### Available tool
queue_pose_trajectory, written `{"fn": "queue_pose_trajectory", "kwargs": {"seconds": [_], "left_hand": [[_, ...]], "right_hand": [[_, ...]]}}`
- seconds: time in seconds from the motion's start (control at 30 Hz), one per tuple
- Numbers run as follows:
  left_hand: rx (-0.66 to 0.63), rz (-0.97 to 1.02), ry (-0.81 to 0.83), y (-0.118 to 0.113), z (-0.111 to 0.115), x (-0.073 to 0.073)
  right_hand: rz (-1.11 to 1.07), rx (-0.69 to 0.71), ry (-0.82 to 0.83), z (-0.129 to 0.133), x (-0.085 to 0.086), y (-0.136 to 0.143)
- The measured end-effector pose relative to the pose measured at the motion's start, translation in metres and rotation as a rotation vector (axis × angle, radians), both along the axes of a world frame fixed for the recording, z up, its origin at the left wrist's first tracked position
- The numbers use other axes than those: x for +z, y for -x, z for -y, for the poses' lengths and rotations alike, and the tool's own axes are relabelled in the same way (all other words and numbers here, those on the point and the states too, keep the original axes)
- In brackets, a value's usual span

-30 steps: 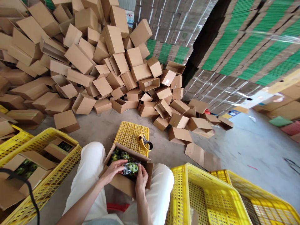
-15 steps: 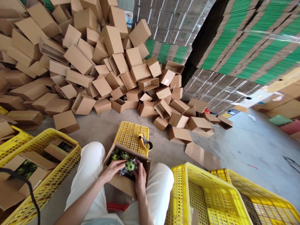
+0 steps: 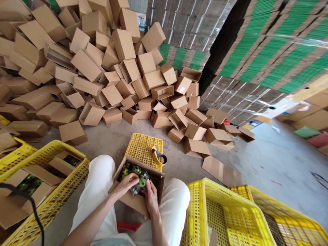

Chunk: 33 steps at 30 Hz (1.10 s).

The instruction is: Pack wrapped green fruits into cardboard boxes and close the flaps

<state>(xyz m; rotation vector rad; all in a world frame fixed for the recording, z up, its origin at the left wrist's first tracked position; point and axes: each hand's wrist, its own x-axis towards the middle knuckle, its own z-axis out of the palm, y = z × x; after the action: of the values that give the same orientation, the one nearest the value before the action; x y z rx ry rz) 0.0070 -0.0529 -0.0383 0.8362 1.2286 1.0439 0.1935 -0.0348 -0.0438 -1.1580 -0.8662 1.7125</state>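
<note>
- Person seated low, white trousers, an open cardboard box [image 3: 133,200] propped on the lap between the knees, tilted so its mouth faces up toward them; handy for working inside with both hands.
- Left hand [image 3: 127,183] curls over the near left part of the box mouth, fingers bent and pinched on a clear plastic packet of green balls [image 3: 140,181]. Right hand [image 3: 151,197] comes in from about 5 o'clock of the packet, fingers closed on its lower edge. Held between both hands, the crinkly wrap looks steadied from two sides.
- The packet sits at the box mouth, partly inside, on top of more green balls [image 3: 129,169] already lying deeper in, toward 11 o'clock.
- Just beyond the box at 12 o'clock: an upturned yellow crate [image 3: 142,147] serving as a small stand. A tape dispenser [image 3: 159,156] rests on its near right corner, close to the box's far flap, within easy reach.
- At the person's 9 o'clock, a yellow basket [image 3: 55,198] holds open cartons [image 3: 38,184], dark green contents showing inside them.
- At 3 to 4 o'clock, two more yellow baskets [image 3: 230,215] side by side; contents hard to tell.
- Far side, 10 to 1 o'clock: a big loose heap of empty cardboard boxes [image 3: 102,68] spilling onto the concrete floor [image 3: 269,164]. Behind it, wrapped pallet stacks [image 3: 269,51] with green edges.
</note>
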Motion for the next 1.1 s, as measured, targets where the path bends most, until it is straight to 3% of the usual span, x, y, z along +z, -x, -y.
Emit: {"fn": "queue_pose_trajectory", "kwargs": {"seconds": [0.1, 0.3, 0.4, 0.6, 0.9, 1.1], "left_hand": [[-0.042, 0.049, -0.059, -0.002, -0.001, 0.001], [0.000, 0.009, -0.054, 0.000, 0.004, -0.002], [-0.050, 0.033, -0.080, -0.004, 0.003, -0.008], [-0.021, 0.176, -0.058, -0.010, 0.002, -0.010], [0.011, 0.137, -0.023, -0.011, 0.001, -0.015], [-0.033, 0.013, -0.061, -0.007, 0.003, -0.003]], "right_hand": [[-0.050, 0.014, -0.028, 0.001, 0.002, 0.001], [-0.115, 0.049, 0.041, -0.001, 0.004, 0.004], [-0.090, 0.020, 0.030, -0.002, 0.003, 0.004], [-0.044, 0.009, -0.018, -0.001, -0.001, 0.003], [0.121, -0.045, -0.121, -0.003, -0.006, 0.004], [0.152, 0.008, -0.128, -0.002, -0.002, 0.006]]}}
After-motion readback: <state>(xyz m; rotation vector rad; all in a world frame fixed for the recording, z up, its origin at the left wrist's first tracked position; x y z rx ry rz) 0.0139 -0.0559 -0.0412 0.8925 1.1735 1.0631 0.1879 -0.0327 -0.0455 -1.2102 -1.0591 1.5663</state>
